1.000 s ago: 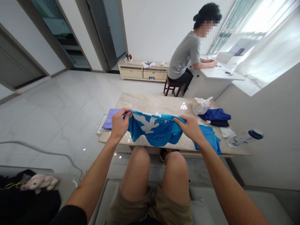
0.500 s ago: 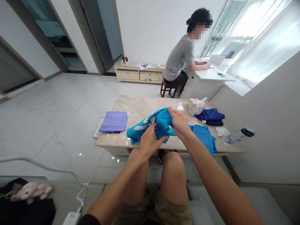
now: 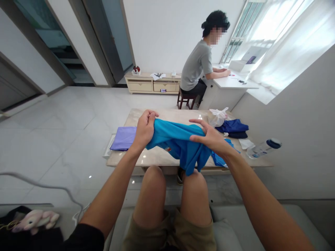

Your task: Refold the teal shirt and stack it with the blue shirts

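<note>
A bright blue shirt (image 3: 174, 134) hangs stretched between my hands above the table, a small red and white mark on its front. My left hand (image 3: 145, 129) is closed round its left end. At the other end, my right hand (image 3: 210, 137) has thumb and fingers spread apart beside the cloth; whether they touch it I cannot tell. The lower folds droop towards my right knee. Behind my right wrist lies another blue folded cloth (image 3: 219, 159), partly hidden. Left of the shirt sits a purple folded cloth (image 3: 123, 138).
On the marble-topped table (image 3: 134, 160), a white plastic bag (image 3: 218, 116), dark blue folded clothes (image 3: 234, 128) and a clear bottle (image 3: 263, 149) stand at the right. Beyond, a person (image 3: 196, 66) sits at a white desk (image 3: 235, 82). A plush toy (image 3: 36, 220) lies at lower left.
My left hand has moved up and left and now grips the shirt's end. My right hand has loosened its pinch and spread. The shirt is drawn out wider, its white print out of sight.
</note>
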Tool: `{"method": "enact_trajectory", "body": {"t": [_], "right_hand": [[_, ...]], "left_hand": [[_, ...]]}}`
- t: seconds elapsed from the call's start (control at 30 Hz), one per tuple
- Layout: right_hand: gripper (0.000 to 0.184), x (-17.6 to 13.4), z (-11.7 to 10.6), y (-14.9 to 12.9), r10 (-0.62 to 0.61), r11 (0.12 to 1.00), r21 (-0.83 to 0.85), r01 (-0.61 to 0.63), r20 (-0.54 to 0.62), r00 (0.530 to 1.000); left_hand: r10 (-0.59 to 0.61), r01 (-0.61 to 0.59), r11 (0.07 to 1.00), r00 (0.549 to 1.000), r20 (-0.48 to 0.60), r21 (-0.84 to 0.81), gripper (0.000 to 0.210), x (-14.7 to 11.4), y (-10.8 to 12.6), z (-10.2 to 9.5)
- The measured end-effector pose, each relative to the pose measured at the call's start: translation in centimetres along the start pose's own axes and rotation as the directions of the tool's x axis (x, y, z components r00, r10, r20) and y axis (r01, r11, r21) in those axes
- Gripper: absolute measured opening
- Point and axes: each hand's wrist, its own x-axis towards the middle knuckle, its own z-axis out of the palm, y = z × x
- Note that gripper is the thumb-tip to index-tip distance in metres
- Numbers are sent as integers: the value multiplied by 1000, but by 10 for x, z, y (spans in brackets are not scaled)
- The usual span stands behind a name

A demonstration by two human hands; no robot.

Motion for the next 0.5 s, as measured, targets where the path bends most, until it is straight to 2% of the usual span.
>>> {"method": "enact_trajectory", "body": {"t": [0.03,0.1,0.17,0.23,0.3,0.37,0.43,0.47,0.5], "right_hand": [[76,-4,-3,2,-46,976,-211,53,34,998],[53,-7,-10,7,-105,814,-562,146,105,989],[32,-5,-18,9,-116,686,-709,165,117,986],[24,0,-25,10,-94,643,-749,161,132,987],[21,6,-30,8,-66,632,-758,162,155,986],[23,10,-35,4,-70,618,-771,156,144,987],[27,13,-39,-5,-136,624,-766,155,89,987],[28,13,-40,-11,-181,642,-749,163,59,982],[27,13,-40,-17,-223,669,-721,179,35,974]], "left_hand": [[7,-10,997,999,43,73,31,-4,0,-3],[1,-56,961,980,198,271,35,-18,-5,-8],[-38,-145,868,934,355,474,54,-34,-15,-10],[-114,-193,765,899,424,614,60,-46,-30,-12],[-205,-153,730,881,427,666,51,-52,-47,-16],[-256,-84,790,855,450,607,47,-49,-61,-26],[-246,-41,872,825,508,488,46,-39,-67,-43],[-234,-20,891,836,497,453,45,-32,-67,-53],[-219,2,893,875,432,449,43,-25,-65,-61]]}}
